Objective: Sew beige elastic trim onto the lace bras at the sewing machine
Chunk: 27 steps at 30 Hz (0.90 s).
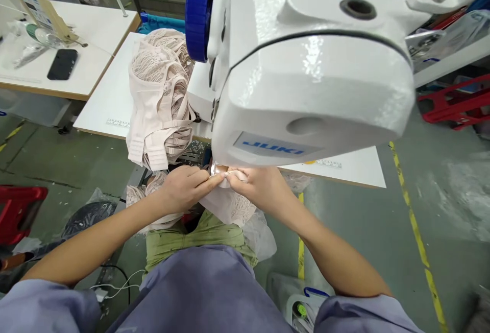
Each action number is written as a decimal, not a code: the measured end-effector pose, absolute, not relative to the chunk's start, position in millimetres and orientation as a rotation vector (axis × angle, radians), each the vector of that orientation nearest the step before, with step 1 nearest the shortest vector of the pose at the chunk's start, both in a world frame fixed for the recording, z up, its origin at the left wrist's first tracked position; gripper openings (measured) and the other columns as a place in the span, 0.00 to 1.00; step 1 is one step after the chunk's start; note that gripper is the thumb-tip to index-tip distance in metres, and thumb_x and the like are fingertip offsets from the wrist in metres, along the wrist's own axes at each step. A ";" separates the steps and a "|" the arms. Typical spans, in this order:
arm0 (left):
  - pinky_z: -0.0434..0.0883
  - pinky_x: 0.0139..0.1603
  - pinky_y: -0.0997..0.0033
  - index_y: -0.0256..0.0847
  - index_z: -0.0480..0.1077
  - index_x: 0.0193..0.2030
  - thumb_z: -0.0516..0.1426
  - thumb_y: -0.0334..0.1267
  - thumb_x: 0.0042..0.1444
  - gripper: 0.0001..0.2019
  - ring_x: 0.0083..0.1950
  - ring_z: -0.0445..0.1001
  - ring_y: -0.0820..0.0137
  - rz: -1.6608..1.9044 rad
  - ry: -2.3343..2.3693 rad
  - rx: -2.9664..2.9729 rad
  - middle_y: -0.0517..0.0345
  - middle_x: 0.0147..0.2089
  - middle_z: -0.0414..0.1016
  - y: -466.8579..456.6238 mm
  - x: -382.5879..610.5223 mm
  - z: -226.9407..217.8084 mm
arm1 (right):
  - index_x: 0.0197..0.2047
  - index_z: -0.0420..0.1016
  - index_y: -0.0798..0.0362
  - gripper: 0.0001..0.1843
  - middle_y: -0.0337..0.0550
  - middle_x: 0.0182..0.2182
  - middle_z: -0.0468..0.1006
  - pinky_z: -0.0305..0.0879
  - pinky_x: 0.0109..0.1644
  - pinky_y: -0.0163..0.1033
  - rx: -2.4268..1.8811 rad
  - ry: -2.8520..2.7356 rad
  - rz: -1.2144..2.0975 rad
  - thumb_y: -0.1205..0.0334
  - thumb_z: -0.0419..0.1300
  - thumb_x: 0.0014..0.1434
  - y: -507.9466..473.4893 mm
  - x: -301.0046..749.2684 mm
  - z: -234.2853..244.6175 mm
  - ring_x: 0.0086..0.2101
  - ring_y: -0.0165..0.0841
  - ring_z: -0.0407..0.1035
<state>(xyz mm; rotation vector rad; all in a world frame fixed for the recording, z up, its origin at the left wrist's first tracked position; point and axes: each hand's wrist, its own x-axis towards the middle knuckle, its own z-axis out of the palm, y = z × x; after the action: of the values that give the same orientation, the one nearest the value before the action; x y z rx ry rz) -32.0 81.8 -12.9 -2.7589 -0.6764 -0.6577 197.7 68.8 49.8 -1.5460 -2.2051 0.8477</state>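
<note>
My left hand (184,188) and my right hand (261,185) meet at the needle area under the head of a white JUKI sewing machine (314,93). Between them is a beige lace bra (227,203), its edge pinched by the fingers of both hands. The lower part of that bra hangs down over my lap. Where the needle and presser foot meet the fabric is mostly hidden by the machine head and my fingers. A pile of similar beige bras (156,98) lies to the left of the machine, with hook strips hanging toward me.
A blue handwheel (199,16) sits on the machine's left side. On the neighbouring table (92,31) lie a black phone (63,64) and a plastic bag. Red stools (459,100) stand at the sides. By my right leg is a bin (302,307) with small items.
</note>
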 end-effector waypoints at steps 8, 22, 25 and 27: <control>0.51 0.21 0.71 0.38 0.68 0.57 0.49 0.26 0.62 0.18 0.22 0.65 0.71 -0.344 -1.052 -2.838 0.61 0.24 0.66 60.2 -12.3 10.3 | 0.46 0.79 0.48 0.10 0.49 0.44 0.76 0.62 0.49 0.46 -1.440 -2.082 0.119 0.57 0.59 0.65 41.8 201.4 3.5 0.46 0.42 0.68; 0.47 0.23 0.67 0.45 0.66 0.59 0.50 0.24 0.60 0.22 0.26 0.67 0.70 -0.171 -0.644 -2.936 0.63 0.25 0.66 96.7 -29.5 8.7 | 0.49 0.76 0.47 0.12 0.41 0.39 0.75 0.67 0.36 0.34 -1.457 -1.755 0.370 0.66 0.59 0.62 28.6 189.2 -20.5 0.35 0.29 0.73; 0.45 0.22 0.67 0.42 0.65 0.58 0.50 0.22 0.57 0.23 0.22 0.64 0.71 -0.166 -0.790 -2.910 0.63 0.24 0.65 81.6 -19.3 15.4 | 0.62 0.60 0.48 0.24 0.47 0.48 0.72 0.67 0.29 0.34 -1.445 -1.519 0.724 0.58 0.58 0.65 19.5 188.0 -38.4 0.28 0.27 0.71; 0.46 0.21 0.67 0.38 0.66 0.56 0.49 0.22 0.57 0.21 0.21 0.63 0.71 -0.204 -0.856 -2.867 0.63 0.23 0.65 70.1 -11.6 19.5 | 0.65 0.56 0.48 0.28 0.51 0.53 0.70 0.66 0.27 0.35 -1.441 -1.461 0.805 0.55 0.58 0.65 16.2 189.0 -45.6 0.25 0.25 0.67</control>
<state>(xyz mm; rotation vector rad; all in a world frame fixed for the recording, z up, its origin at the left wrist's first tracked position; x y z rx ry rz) -11.6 70.1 19.5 -2.8672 -0.8564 -0.2040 189.0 16.2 -45.6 -1.4408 -1.4614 0.8052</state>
